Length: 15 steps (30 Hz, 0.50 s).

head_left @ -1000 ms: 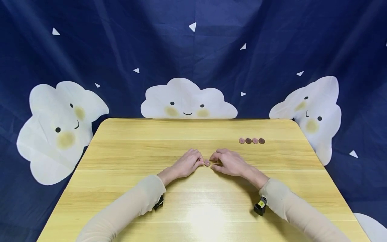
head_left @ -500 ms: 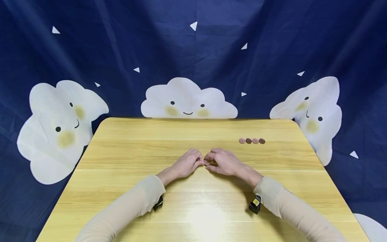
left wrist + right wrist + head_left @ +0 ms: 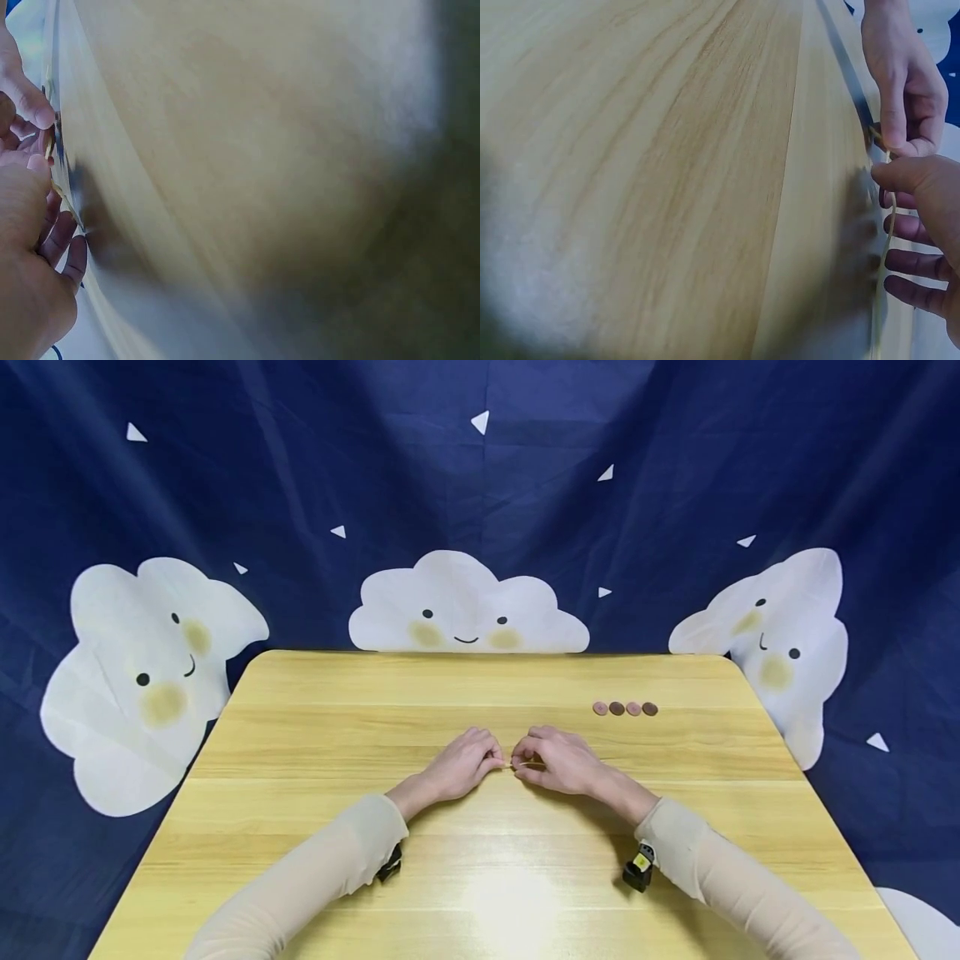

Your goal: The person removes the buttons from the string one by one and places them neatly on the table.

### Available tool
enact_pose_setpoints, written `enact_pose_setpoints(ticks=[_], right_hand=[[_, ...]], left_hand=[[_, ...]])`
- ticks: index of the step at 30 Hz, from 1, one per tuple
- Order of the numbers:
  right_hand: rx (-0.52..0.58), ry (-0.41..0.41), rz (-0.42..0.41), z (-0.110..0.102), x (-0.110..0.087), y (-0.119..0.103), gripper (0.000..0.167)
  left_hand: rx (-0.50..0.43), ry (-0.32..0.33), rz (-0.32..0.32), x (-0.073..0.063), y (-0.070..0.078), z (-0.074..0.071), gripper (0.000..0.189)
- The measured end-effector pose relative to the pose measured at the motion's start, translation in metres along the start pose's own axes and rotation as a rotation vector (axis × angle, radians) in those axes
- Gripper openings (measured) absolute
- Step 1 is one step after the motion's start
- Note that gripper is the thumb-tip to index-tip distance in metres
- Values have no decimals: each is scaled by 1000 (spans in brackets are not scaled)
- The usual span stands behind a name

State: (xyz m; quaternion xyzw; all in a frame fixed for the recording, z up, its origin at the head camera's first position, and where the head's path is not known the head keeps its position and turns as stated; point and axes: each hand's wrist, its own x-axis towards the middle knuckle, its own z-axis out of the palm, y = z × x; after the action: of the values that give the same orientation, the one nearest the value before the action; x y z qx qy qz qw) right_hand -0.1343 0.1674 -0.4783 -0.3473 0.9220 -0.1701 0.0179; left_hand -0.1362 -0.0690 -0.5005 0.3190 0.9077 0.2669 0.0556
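My left hand (image 3: 463, 765) pinches a thin yellow cord (image 3: 892, 202) near the middle of the table. Just to its right, the fingertips of my right hand (image 3: 561, 762) pinch a small pinkish round disc (image 3: 516, 762), which the fingers partly cover. The cord runs from the left fingertips to the disc and on under the right palm. In the right wrist view its tail hangs down past the loosely spread other fingers. Both hands stay low over the wood, fingertips a short gap apart.
A short row of several small discs (image 3: 626, 709), alternately pinkish and dark brown, lies at the back right of the wooden table (image 3: 375, 685). Behind its far edge hangs a dark blue curtain (image 3: 420, 468) with white clouds.
My right hand has come left onto the disc beside the left fingertips, pinched it, then drawn back slightly right. A bit of cord now shows between the hands. The left hand has barely moved.
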Motion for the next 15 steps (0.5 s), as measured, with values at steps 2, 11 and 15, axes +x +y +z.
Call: enact_pose_setpoints(ticks=[2,11,15], right_hand=[[15,7,-3,-1,-1,1,17],[89,34,17,-12,-8,5,17],[104,42,39,-15,-11,7,20]], left_hand=[[4,1,-3,0,0,0,13],[27,-3,1,0,-2,2,13],[38,-6,-1,0,-1,2,14]])
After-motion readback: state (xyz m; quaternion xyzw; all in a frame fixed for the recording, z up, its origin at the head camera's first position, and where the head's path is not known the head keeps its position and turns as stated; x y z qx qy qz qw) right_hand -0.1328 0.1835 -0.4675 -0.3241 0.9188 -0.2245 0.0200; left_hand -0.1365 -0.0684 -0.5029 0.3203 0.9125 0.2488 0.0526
